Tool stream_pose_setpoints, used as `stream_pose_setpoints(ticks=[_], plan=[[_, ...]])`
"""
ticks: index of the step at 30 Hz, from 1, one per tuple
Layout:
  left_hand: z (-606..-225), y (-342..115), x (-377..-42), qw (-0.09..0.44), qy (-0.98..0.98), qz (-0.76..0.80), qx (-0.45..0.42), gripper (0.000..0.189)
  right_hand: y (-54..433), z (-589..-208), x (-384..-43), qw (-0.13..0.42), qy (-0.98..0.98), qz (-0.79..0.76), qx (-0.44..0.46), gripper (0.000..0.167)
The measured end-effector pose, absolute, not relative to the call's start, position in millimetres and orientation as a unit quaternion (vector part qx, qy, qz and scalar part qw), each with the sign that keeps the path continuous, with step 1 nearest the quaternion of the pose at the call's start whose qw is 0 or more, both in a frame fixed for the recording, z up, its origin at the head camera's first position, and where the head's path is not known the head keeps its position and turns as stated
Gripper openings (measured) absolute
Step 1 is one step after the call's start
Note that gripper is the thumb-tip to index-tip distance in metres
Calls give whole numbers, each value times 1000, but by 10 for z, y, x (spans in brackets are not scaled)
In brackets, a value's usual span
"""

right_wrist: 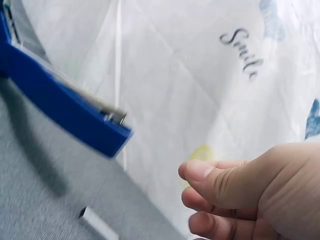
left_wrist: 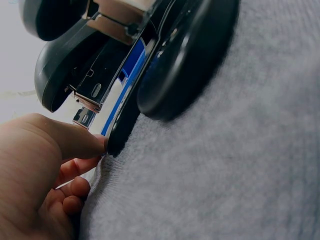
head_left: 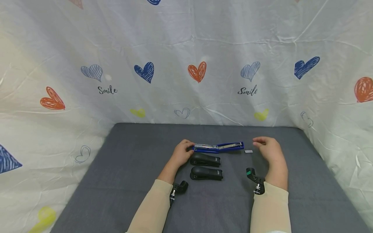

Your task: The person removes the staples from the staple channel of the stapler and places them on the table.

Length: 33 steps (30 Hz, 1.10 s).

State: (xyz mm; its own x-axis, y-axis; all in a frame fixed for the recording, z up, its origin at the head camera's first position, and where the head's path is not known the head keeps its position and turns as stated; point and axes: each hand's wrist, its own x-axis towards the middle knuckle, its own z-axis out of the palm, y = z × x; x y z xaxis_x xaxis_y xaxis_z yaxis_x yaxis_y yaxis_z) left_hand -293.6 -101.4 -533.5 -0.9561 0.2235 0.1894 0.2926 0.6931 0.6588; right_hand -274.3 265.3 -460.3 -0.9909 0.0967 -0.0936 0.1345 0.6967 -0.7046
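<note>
A blue stapler (head_left: 205, 150) lies opened out flat, its metal staple channel showing, at the back of the grey table. My left hand (head_left: 180, 154) pinches its left end between thumb and fingers; in the left wrist view black staplers partly hide that end. The right hand (head_left: 271, 151) hovers to the right of the stapler with fingers loosely bent and nothing visible in them. Between that hand and the stapler, a small strip of staples (head_left: 248, 151) rests on the cloth. The right wrist view shows the stapler's raised right arm (right_wrist: 70, 107) apart from the fingers.
Two black staplers (head_left: 205, 160) (head_left: 206, 173) lie side by side just in front of the blue one, close to the left hand. Grey cloth (head_left: 221, 207) covers the table. A white curtain (head_left: 175, 97) printed with hearts hangs behind it.
</note>
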Motion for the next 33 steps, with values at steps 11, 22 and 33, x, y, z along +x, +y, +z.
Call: stream_pose_setpoints(ticks=[11,22,33], plan=[[-5347,-1012,-2942,43,-920,-366,-135,31,2469,-4313,-2658,7,929,-371,21,37],[-5345,-1017,-2944,45,-920,-365,-137,31,2265,-4160,-2626,-20,929,-368,-37,36],[-5339,-1013,-2939,42,-921,-363,-133,31,2087,-4135,-2618,-20,930,-361,-62,37]])
